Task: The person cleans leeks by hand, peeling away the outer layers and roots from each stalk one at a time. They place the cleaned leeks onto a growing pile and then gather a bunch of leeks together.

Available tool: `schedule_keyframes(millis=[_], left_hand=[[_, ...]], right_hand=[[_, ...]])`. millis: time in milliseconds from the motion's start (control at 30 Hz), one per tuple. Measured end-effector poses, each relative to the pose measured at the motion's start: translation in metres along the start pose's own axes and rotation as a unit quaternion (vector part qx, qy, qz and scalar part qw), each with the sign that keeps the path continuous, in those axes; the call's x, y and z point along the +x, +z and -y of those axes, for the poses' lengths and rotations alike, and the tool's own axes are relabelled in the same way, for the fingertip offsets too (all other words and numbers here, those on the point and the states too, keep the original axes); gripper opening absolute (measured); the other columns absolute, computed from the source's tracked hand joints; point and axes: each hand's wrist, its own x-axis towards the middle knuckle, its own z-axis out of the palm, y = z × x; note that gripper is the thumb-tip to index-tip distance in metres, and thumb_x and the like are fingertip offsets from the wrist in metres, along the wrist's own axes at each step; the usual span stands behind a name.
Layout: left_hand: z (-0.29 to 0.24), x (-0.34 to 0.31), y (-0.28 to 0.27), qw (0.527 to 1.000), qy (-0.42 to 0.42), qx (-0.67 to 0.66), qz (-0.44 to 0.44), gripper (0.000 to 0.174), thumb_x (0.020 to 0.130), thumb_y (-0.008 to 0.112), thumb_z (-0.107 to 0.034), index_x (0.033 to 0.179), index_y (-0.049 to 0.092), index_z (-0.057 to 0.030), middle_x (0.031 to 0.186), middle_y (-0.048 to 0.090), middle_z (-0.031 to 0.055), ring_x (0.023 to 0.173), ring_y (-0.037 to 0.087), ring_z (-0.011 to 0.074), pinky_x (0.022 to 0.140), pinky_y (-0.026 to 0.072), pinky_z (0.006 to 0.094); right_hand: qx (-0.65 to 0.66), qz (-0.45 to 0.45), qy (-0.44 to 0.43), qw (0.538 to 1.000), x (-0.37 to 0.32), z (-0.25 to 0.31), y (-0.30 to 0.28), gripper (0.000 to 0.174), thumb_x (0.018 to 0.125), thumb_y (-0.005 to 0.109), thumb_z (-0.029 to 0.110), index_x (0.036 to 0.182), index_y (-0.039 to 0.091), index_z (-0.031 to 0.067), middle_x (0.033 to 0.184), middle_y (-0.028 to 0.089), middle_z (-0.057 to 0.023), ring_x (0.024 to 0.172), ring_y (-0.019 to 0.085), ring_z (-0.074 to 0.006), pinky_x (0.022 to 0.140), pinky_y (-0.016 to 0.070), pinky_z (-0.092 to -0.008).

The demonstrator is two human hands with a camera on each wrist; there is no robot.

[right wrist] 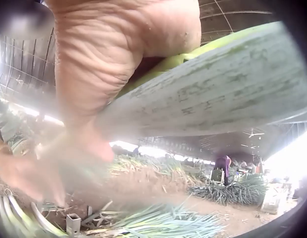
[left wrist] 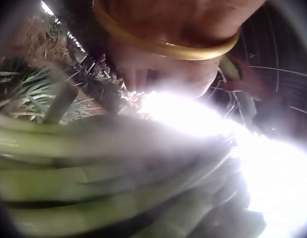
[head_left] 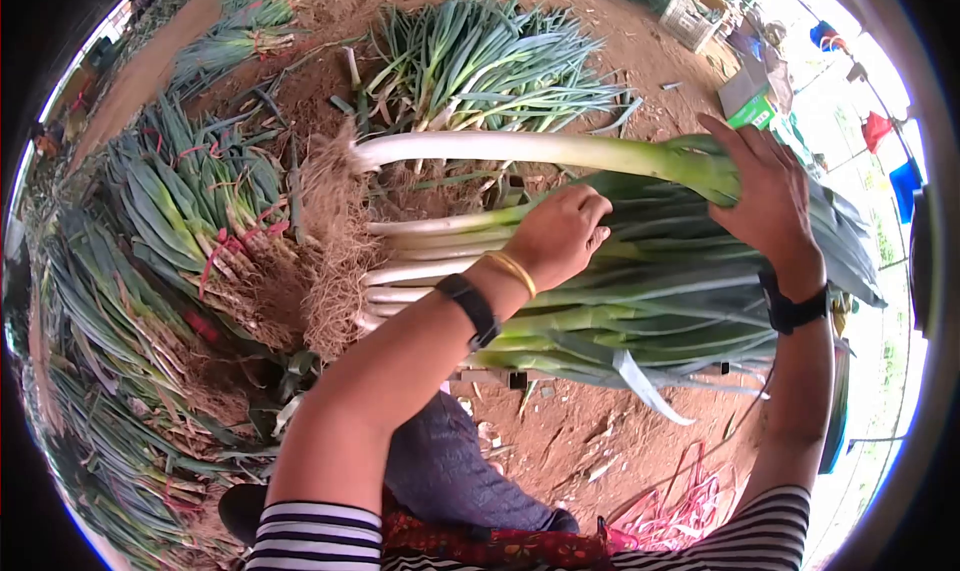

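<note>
A long leek (head_left: 520, 151) with a white stalk and hairy roots lies across the top of a pile of leeks (head_left: 640, 291) in front of me. My right hand (head_left: 765, 196) grips it where the stalk turns green; up close its palm (right wrist: 109, 59) wraps the pale green stalk (right wrist: 218, 94). My left hand (head_left: 560, 236), with a gold bangle (head_left: 512, 271) on the wrist, has its fingers curled onto the pile's middle. The left wrist view shows that hand (left wrist: 168, 74) blurred above the stalks (left wrist: 94, 163), under heavy glare.
Tied bundles of leeks (head_left: 200, 201) lie along the left, and a loose heap (head_left: 490, 61) sits behind. The ground is red-brown soil (head_left: 590, 431) with pink ties (head_left: 670, 506) near my knee. A white crate (head_left: 690, 21) and a green box (head_left: 750, 96) stand at the far right.
</note>
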Motion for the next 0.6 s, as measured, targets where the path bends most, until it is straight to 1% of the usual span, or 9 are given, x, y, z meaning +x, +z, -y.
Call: schedule_keyframes(millis=[33,67,133,167,200,267,333,433,600], left_hand=[[0.014,0.001,0.016,0.997,-0.068,-0.023,-0.002,0.047,0.084,0.058,-0.028,0.117,0.045,0.0013,0.116,0.050,0.0201,0.110,0.048,0.0331,0.097,0.0353,0.0417],[0.029,0.002,0.033,0.997,-0.071,-0.022,-0.007,0.047,0.084,0.058,-0.028,0.117,0.045,0.0013,0.116,0.050,0.0201,0.110,0.048,0.0331,0.097,0.0353,0.0417],[0.058,0.000,0.065,0.979,-0.180,0.095,0.025,0.071,0.087,0.049,-0.046,0.132,0.029,0.0054,0.126,0.042,0.0273,0.121,0.038,0.0381,0.103,0.0294,0.0431],[0.068,0.000,0.065,0.968,-0.228,0.073,0.074,0.083,0.085,0.042,-0.057,0.138,0.019,0.0026,0.132,0.034,0.0313,0.126,0.032,0.0408,0.103,0.0297,0.0444],[0.075,-0.001,0.068,0.968,-0.231,0.074,0.070,0.083,0.085,0.042,-0.057,0.138,0.019,0.0026,0.132,0.034,0.0313,0.126,0.032,0.0408,0.103,0.0297,0.0444],[0.061,0.005,0.048,0.920,-0.351,-0.018,0.172,0.085,0.080,0.047,-0.063,0.137,0.025,-0.0036,0.136,0.032,0.0257,0.126,0.033,0.0402,0.103,0.0290,0.0479],[0.058,0.002,0.044,0.907,-0.363,-0.035,0.210,0.081,0.080,0.047,-0.064,0.136,0.030,-0.0084,0.137,0.031,0.0243,0.126,0.033,0.0392,0.098,0.0311,0.0535],[0.050,-0.020,0.041,0.962,-0.234,0.032,0.136,0.065,0.082,0.053,-0.053,0.132,0.039,-0.0131,0.112,0.047,0.0187,0.108,0.047,0.0342,0.084,0.0372,0.0520],[0.019,-0.042,0.026,0.972,-0.194,0.074,0.114,0.059,0.084,0.055,-0.044,0.133,0.038,-0.0173,0.114,0.044,0.0155,0.105,0.046,0.0286,0.080,0.0339,0.0464]], right_hand=[[0.002,0.014,0.006,1.000,0.002,-0.005,0.001,0.072,0.053,0.071,0.011,0.121,0.051,0.0211,0.092,0.054,-0.0051,0.089,0.056,-0.0243,0.078,0.0464,-0.0367],[0.002,0.014,0.000,1.000,0.003,-0.008,0.005,0.072,0.053,0.071,0.011,0.121,0.051,0.0211,0.092,0.054,-0.0051,0.089,0.056,-0.0243,0.078,0.0464,-0.0367],[0.006,0.033,0.012,0.999,0.004,-0.015,0.011,0.074,0.053,0.071,0.009,0.123,0.050,0.0211,0.092,0.054,-0.0057,0.087,0.056,-0.0253,0.078,0.0465,-0.0372],[0.026,0.041,0.008,0.999,0.005,-0.018,0.014,0.075,0.052,0.071,0.008,0.124,0.050,0.0214,0.091,0.054,-0.0062,0.085,0.057,-0.0257,0.077,0.0468,-0.0374],[0.026,0.040,0.003,0.999,0.007,-0.019,0.016,0.075,0.052,0.071,0.008,0.124,0.050,0.0214,0.091,0.054,-0.0062,0.085,0.057,-0.0257,0.077,0.0468,-0.0374],[0.040,0.059,0.014,0.997,0.007,-0.020,0.020,0.076,0.052,0.071,0.008,0.124,0.050,0.0216,0.091,0.054,-0.0064,0.084,0.057,-0.0258,0.075,0.0469,-0.0372],[0.042,0.062,0.008,0.997,0.008,-0.021,0.023,0.076,0.052,0.071,0.008,0.124,0.050,0.0217,0.090,0.054,-0.0065,0.084,0.057,-0.0260,0.075,0.0469,-0.0372],[0.040,0.073,-0.006,0.996,0.013,-0.022,0.027,0.076,0.052,0.070,0.008,0.124,0.050,0.0215,0.091,0.054,-0.0069,0.084,0.056,-0.0263,0.074,0.0470,-0.0373],[0.097,0.130,-0.039,0.986,0.038,-0.022,0.039,0.072,0.054,0.068,0.009,0.123,0.051,0.0206,0.089,0.055,-0.0086,0.083,0.056,-0.0284,0.076,0.0467,-0.0380]])
